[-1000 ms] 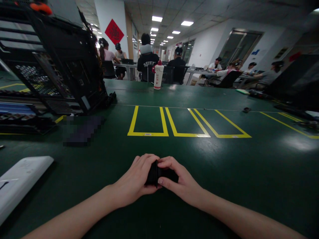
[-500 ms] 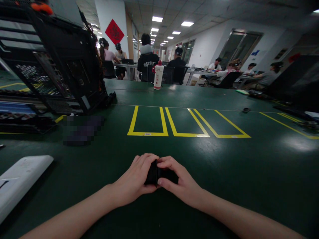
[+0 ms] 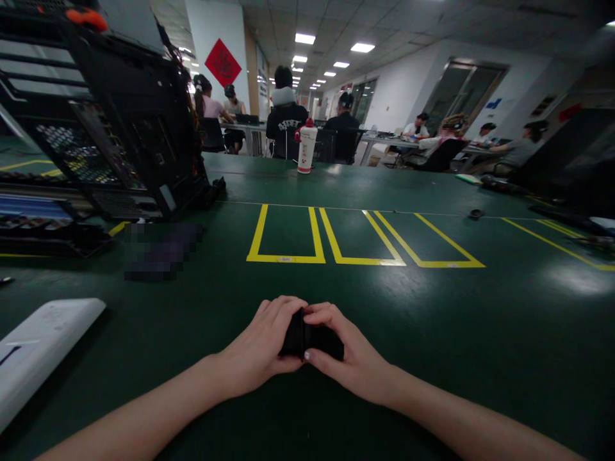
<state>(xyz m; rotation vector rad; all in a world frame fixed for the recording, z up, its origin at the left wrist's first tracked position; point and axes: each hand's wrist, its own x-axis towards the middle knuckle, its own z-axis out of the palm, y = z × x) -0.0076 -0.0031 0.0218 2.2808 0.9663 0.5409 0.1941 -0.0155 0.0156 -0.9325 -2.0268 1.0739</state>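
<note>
A small black object (image 3: 312, 339) rests low over the green table (image 3: 375, 384), at the bottom centre of the view. My left hand (image 3: 262, 346) is wrapped round its left side, fingers over the top and thumb below. On its right side, my right hand (image 3: 348, 352) grips it with curled fingers and thumb. The fingertips of both hands nearly meet at a ridge in the middle of the object. Much of the object is hidden by the fingers, and its exact kind cannot be made out.
Yellow tape outlines (image 3: 286, 259) lie beyond the hands. A black computer case (image 3: 129, 121) stands at the left, above a white device (image 3: 43, 346). A white bottle with a red lid (image 3: 306, 148) stands at the far edge. People sit at tables behind.
The view has shifted very slightly, moving the background a little to the right. Both hands keep their hold on the black object, with barely any movement.
</note>
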